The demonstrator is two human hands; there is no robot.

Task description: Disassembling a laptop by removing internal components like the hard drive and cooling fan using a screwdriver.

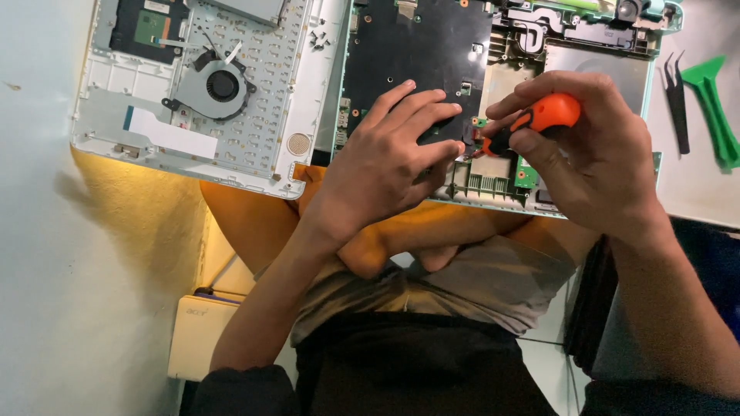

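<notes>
My right hand (597, 150) grips an orange and black screwdriver (539, 119), its tip down on the near edge of an opened laptop base (432, 46) with a dark circuit board. My left hand (389, 166) lies flat on that board just left of the screwdriver tip, fingers spread and pressing. The base rests on my crossed legs.
A white laptop shell (254, 92) with a round black fan (222, 86) lies to the left. Black tweezers (677, 100) and a green plastic pry tool (713, 104) sit at the right. A pale flat device (202, 335) lies on the floor at lower left, by a white wall.
</notes>
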